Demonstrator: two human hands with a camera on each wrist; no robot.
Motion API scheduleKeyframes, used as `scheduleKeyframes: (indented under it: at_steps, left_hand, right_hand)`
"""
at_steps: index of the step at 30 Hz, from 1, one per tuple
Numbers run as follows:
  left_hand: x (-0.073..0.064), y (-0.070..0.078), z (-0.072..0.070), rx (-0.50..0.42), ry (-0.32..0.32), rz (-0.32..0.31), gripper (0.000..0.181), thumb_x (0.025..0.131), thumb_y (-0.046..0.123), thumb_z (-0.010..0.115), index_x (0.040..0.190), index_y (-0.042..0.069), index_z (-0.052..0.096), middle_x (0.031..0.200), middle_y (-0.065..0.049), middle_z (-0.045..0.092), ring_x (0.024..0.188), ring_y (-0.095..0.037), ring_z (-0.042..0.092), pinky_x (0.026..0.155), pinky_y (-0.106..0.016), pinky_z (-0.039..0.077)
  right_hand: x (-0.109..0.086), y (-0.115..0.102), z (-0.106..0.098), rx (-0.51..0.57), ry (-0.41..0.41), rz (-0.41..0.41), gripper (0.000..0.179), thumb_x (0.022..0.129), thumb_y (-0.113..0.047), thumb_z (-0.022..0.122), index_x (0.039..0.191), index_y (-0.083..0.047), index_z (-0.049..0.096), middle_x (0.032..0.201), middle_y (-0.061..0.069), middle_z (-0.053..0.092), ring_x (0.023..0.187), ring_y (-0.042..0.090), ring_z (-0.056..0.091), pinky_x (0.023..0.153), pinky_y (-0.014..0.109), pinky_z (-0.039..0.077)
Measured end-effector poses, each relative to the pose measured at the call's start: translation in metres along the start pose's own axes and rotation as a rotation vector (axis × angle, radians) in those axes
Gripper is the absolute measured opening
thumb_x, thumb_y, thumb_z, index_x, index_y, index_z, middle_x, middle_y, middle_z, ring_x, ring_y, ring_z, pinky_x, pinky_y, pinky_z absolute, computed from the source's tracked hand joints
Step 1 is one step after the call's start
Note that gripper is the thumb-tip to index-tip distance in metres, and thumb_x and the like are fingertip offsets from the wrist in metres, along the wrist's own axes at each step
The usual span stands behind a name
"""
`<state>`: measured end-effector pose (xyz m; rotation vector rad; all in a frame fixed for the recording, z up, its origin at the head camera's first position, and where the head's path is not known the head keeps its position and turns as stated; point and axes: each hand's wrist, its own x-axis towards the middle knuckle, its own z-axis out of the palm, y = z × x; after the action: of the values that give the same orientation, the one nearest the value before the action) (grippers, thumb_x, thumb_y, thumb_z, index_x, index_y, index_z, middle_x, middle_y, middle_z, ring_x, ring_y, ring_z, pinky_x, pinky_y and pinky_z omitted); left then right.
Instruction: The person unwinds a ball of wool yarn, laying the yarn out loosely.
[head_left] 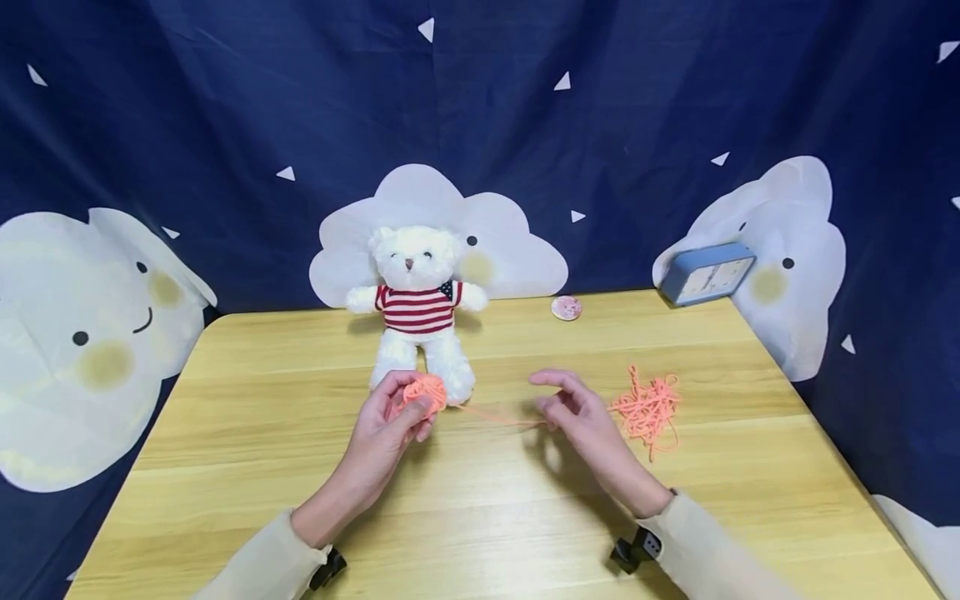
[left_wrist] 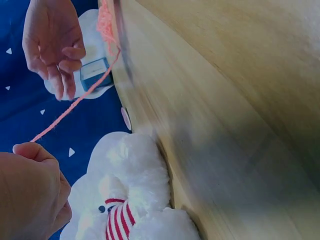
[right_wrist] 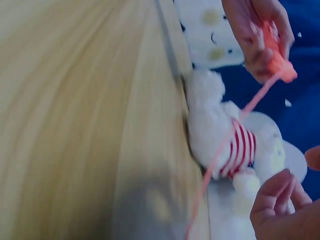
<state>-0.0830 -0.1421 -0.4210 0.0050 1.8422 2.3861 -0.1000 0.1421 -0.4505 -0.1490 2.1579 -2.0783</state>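
My left hand (head_left: 378,429) grips a small ball of coral-orange yarn (head_left: 426,392) between thumb and fingers, in front of the teddy bear's legs. From the ball a strand (head_left: 495,417) runs right across the table, past my right hand (head_left: 588,425), toward a loose tangle of the same yarn (head_left: 651,408). In the right wrist view, the strand (right_wrist: 220,150) passes apart from the loosely bent fingers (right_wrist: 272,195) of the right hand. The left wrist view also shows that hand (left_wrist: 54,45) with relaxed fingers, holding nothing.
A white teddy bear (head_left: 416,312) in a red-striped shirt sits at the back of the wooden table (head_left: 247,400). A round pink disc (head_left: 566,307) lies near the back edge. A blue clock (head_left: 707,273) stands in the back right corner, before a dark blue curtain (head_left: 637,108).
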Motion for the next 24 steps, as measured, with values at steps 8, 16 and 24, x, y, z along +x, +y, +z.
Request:
scheduleKeyframes:
  at_steps: [8,16,24]
  left_hand:
    - [-0.002,0.001,0.004,-0.006,-0.031,0.004,0.026,0.107,-0.009,0.056,0.132,-0.007,0.050,0.110,-0.012,0.059,0.084,-0.015,0.060,0.064,-0.019,0.049]
    - [-0.004,0.003,0.004,-0.027,-0.046,-0.018,0.028,0.107,-0.005,0.061,0.134,-0.007,0.052,0.109,-0.011,0.061,0.083,-0.015,0.060,0.064,-0.019,0.050]
    - [-0.008,0.002,-0.001,0.050,-0.035,0.020,0.033,0.108,0.001,0.066,0.138,-0.007,0.057,0.107,-0.013,0.062,0.082,-0.016,0.061,0.065,-0.020,0.052]
  right_hand:
    - [0.003,-0.002,0.031,0.080,-0.270,0.018,0.043,0.105,-0.010,0.068,0.147,0.001,0.061,0.110,0.012,0.068,0.089,0.022,0.063,0.083,0.030,0.058]
    - [0.003,-0.007,0.038,0.107,-0.399,0.040,0.038,0.107,-0.018,0.071,0.136,0.006,0.065,0.116,0.026,0.072,0.088,0.021,0.067,0.082,0.028,0.061]
    - [0.000,-0.018,0.010,0.024,-0.277,-0.101,0.019,0.109,-0.014,0.066,0.117,0.003,0.071,0.093,0.006,0.068,0.083,0.016,0.063,0.077,0.027,0.060]
